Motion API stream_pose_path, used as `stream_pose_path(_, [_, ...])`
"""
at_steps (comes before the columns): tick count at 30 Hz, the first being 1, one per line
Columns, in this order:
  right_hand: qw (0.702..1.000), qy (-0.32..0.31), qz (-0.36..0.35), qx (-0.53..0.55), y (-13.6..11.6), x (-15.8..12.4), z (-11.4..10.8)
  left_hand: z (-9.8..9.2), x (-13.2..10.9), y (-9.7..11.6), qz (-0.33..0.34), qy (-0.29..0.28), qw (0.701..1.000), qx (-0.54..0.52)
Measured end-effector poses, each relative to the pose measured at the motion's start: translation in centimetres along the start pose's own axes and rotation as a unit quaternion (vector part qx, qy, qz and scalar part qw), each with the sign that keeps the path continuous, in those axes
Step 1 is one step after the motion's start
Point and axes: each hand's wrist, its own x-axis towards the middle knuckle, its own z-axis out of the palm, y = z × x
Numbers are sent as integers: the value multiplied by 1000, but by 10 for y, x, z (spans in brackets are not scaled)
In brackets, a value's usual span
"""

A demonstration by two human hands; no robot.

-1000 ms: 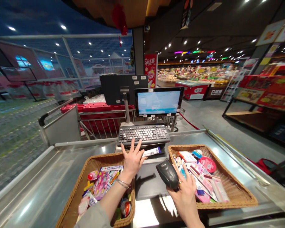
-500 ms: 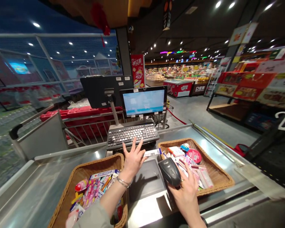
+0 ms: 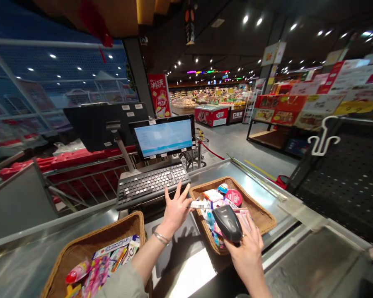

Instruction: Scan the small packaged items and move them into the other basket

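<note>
My left hand (image 3: 175, 207), with a bangle at its wrist, has its upper fingers spread just below the keyboard (image 3: 152, 184). A slim white box (image 3: 199, 205) with a blue end sticks out from its thumb side; the grip itself is partly hidden. My right hand (image 3: 248, 244) is closed around a black handheld barcode scanner (image 3: 227, 223), whose head points toward the slim box. Both box and scanner are over the right wicker basket (image 3: 265, 219), which holds small packaged goods. Under my left forearm stands the left wicker basket (image 3: 62, 252) with colourful packages, including a pink bottle-shaped item (image 3: 77, 272).
Behind the keyboard stands a lit monitor (image 3: 164, 137), with a second dark screen (image 3: 105, 124) seen from behind. Metal counter surfaces (image 3: 230, 167) surround the baskets. A black perforated panel (image 3: 345, 174) with a white hook (image 3: 323, 138) rises at the right.
The view has turned right, so the baskets and monitor appear farther left. The slim box has moved with my left hand over the right basket's edge. The scanner has moved over that basket too.
</note>
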Motion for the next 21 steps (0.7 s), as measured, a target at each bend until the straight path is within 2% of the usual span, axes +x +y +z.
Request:
stream_pose_path(5, [999,32,0,-17,11,7,-9,17,13,10,25,-10,999,-25])
stream_pose_path(12, [999,39,27,-27,34,8,-12,37,30,33,56,-19,997,-49])
stream_pose_path(17, [996,61,49,-31,39,11,-14,40,38,50,-1,-25,1000,-6])
stream_pose_path(21, [995,61,77,-35,36,13,-9,35,28,38,-25,-39,999,-3])
